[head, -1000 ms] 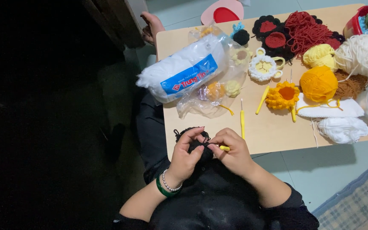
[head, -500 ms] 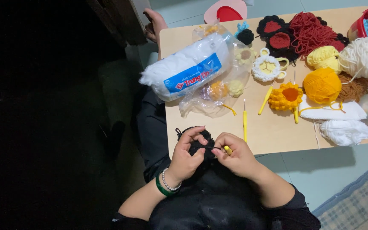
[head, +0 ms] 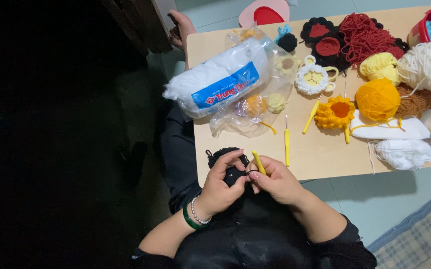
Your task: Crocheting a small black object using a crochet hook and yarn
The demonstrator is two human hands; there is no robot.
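My left hand (head: pixel 221 185) pinches a small black crocheted piece (head: pixel 228 167) at the near edge of the low wooden table (head: pixel 320 154). My right hand (head: pixel 275 180) grips a yellow-handled crochet hook (head: pixel 258 162) whose tip is in the black piece. Both hands sit close together over my lap. A green bangle and a bead bracelet circle my left wrist.
On the table lie a bag of white stuffing (head: pixel 215 82), a clear bag with small crocheted bits (head: pixel 260 104), two spare yellow hooks (head: pixel 287 142), a yellow crocheted flower (head: pixel 336 112), orange yarn ball (head: pixel 377 98), red yarn (head: pixel 362 35), cream yarn (head: pixel 427 65), white cloth (head: pixel 404 152). A bare foot (head: pixel 181 27) rests at the far corner.
The view has shifted slightly. My right hand has turned the hook a little, so its yellow handle now points up toward the table; the left hand keeps hold of the black piece.
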